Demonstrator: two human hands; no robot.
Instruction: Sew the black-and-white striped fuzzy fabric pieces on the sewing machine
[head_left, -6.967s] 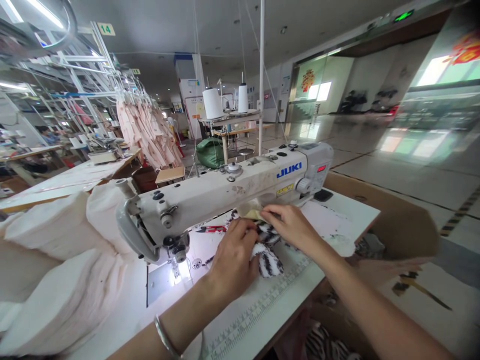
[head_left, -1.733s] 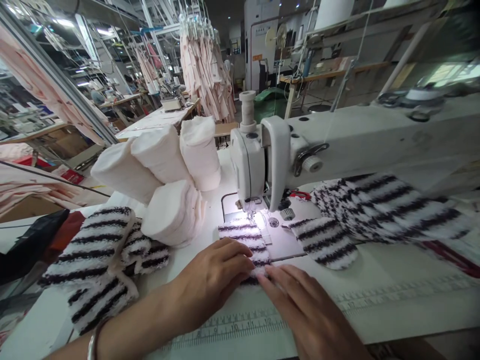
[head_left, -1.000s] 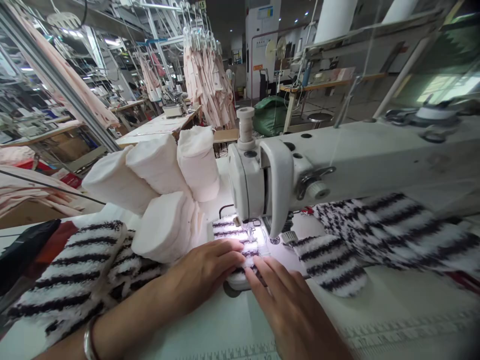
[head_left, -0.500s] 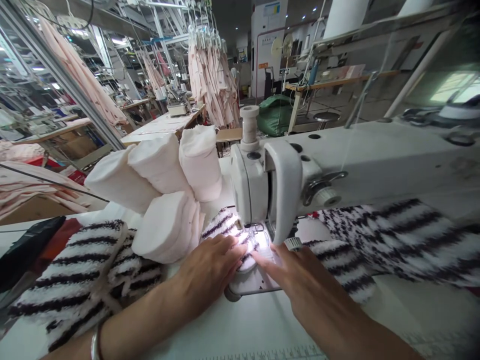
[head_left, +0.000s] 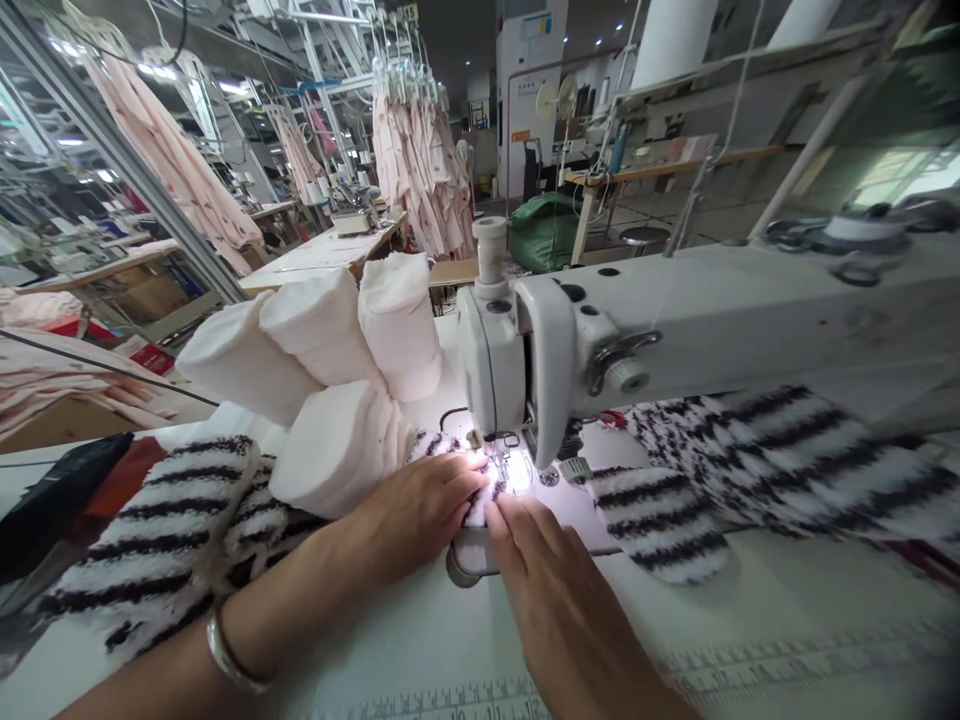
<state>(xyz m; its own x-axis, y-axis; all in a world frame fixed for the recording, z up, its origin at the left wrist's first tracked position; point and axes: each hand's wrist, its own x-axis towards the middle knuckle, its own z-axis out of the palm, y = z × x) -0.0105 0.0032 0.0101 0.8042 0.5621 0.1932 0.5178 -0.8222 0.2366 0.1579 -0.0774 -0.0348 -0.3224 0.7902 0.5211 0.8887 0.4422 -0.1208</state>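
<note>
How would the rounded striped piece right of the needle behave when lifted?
The striped piece would probably flop, since it looks like soft, fuzzy fabric. Likely light: it lies fairly flat. Its shaggy pile suggests little slipping.

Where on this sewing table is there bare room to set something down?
Bare tabletop lies between the left forearm and right hand, above the ruler scale; another patch lies between the striped oval piece and the scale's right stretch. Crowded: the left, with white pad stacks and a striped bundle, and under the machine arm, with striped fabric.

A fuzzy, dark-and-white striped piece (head_left: 478, 510) lies beneath the sewing head (head_left: 491, 365).
</note>
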